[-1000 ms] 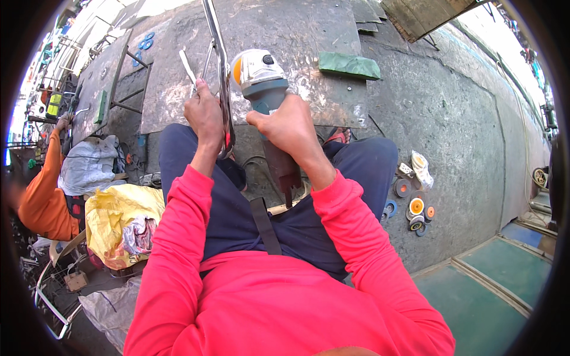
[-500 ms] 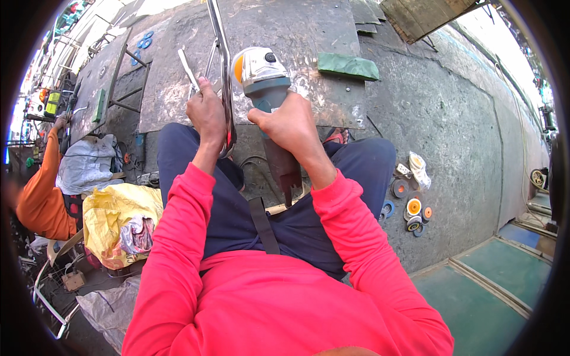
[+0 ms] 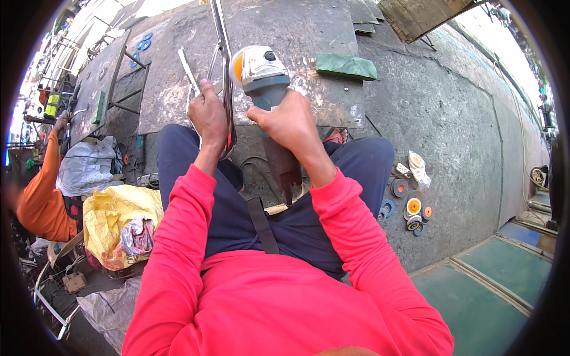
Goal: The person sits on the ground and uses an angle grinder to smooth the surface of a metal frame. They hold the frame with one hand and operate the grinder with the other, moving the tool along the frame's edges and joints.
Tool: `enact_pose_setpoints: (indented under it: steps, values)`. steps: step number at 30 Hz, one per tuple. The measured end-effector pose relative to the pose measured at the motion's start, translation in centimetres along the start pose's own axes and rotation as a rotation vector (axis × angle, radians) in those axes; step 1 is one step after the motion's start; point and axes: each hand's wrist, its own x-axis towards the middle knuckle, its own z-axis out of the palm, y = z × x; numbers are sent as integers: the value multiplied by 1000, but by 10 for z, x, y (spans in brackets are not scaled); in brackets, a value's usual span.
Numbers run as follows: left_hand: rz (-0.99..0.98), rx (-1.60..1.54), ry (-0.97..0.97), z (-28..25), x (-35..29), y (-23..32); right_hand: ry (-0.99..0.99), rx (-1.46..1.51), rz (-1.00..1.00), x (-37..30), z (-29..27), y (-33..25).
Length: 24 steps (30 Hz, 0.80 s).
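Grinder [image 3: 265,83] and chrome tubing [image 3: 220,35] are held side by side above a scuffed grey sheet [image 3: 169,83] lying on the dark, stained floor [image 3: 457,130]. At far left a co-worker's orange sleeve [image 3: 41,190] shows beyond a crumpled yellow sack [image 3: 107,210]. Blue discs [image 3: 143,45] lie at upper left; a green block [image 3: 346,66] rests near the sheet's right edge. Farther right, abrasive discs [image 3: 414,206] cluster on the floor, with green panels [image 3: 504,267] at lower right.

The tubing is shiny and slender, curving at its lower end; the fingers of the left hand [image 3: 209,118] are wrapped around it. Just to its right, the fingers of the right hand [image 3: 289,118] clasp the grinder's teal body, which darkens toward the tail. Its silver head bears a black button, and an orange-yellow disc [image 3: 238,67] faces the tubing; whether they touch cannot be told.
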Motion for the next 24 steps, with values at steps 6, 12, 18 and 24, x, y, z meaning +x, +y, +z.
enact_pose_setpoints:
  steps: [6, 12, 18, 24]
  values:
    - [-26, -29, -11, 0, 3, -2, -12, -2, 13, 1, -2, 1]
    - [-22, -20, 3, -2, 3, 0, -32, -22, 31, 1, -2, 2]
    - [-30, -2, 8, -6, 2, 2, -46, -37, 57, 2, -2, 2]
    - [-43, -19, 12, -5, 2, 2, -10, -50, 48, 3, -5, 1]
